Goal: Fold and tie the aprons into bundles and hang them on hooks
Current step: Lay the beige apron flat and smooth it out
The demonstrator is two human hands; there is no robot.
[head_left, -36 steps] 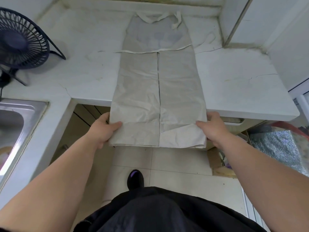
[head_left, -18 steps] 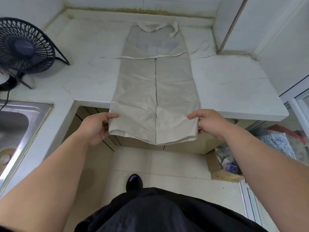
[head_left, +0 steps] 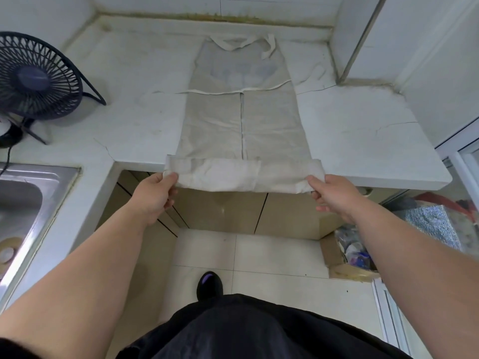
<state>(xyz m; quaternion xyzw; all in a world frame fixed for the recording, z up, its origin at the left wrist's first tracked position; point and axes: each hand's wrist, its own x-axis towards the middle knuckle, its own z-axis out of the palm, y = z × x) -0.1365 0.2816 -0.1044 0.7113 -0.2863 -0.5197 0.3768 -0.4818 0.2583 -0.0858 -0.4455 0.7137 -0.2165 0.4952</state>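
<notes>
Left hand (head_left: pixel 153 195) and right hand (head_left: pixel 334 196), fingers (head_left: pixel 169 177) clamped on either end of the turned-up hem (head_left: pixel 233 174), which overhangs the bench (head_left: pixel 363 141) edge; beyond, the apron (head_left: pixel 243 120) lies flat, its sides folded to the middle; neck strap (head_left: pixel 241 44) by the far wall. Likely faults: uneven pull from the two hands would skew the fold; the unsupported hem could sag or unroll off the edge.
</notes>
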